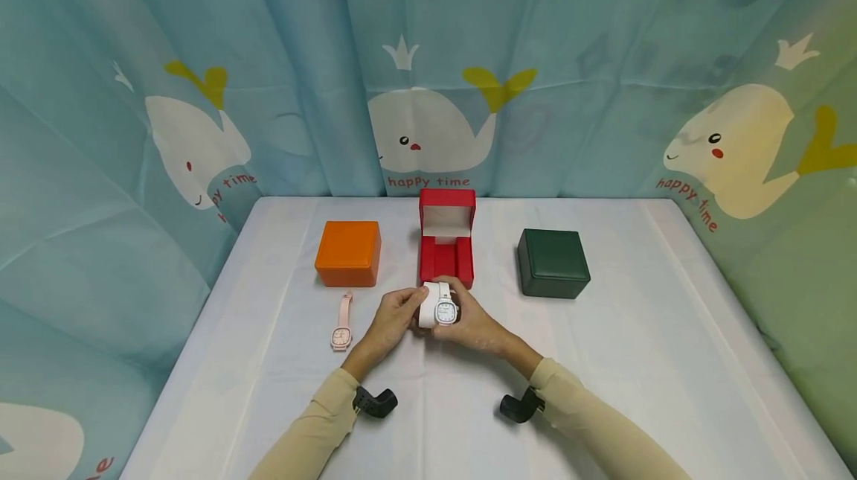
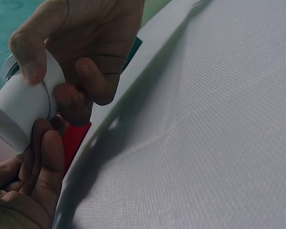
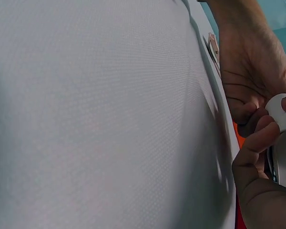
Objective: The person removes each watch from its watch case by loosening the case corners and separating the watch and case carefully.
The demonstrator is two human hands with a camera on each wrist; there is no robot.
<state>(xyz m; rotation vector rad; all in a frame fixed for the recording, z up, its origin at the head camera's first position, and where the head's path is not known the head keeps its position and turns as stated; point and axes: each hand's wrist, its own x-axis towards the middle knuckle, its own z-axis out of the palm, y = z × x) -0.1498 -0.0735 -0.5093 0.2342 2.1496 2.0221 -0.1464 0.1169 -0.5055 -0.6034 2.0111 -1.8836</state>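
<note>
A white wristwatch [image 1: 446, 312] is wrapped around a white watch pillow [image 1: 428, 307], held up in front of the open red watch box [image 1: 447, 260]. My left hand [image 1: 390, 320] pinches the pillow's left end. From the other side, my right hand [image 1: 477, 327] grips the watch and pillow between thumb and fingers. In the left wrist view the fingers of both hands surround the pillow [image 2: 14, 109], its hollow end showing. The right wrist view shows only part of the pillow [image 3: 283, 119] at its edge. A pink wristwatch [image 1: 341, 327] lies beside my left hand.
A closed orange box [image 1: 348, 253] stands at the back left and a closed dark green box [image 1: 553, 263] at the back right. White cloth [image 1: 643, 361] covers the table. A blue curtain with whales [image 1: 428, 11] hangs behind it.
</note>
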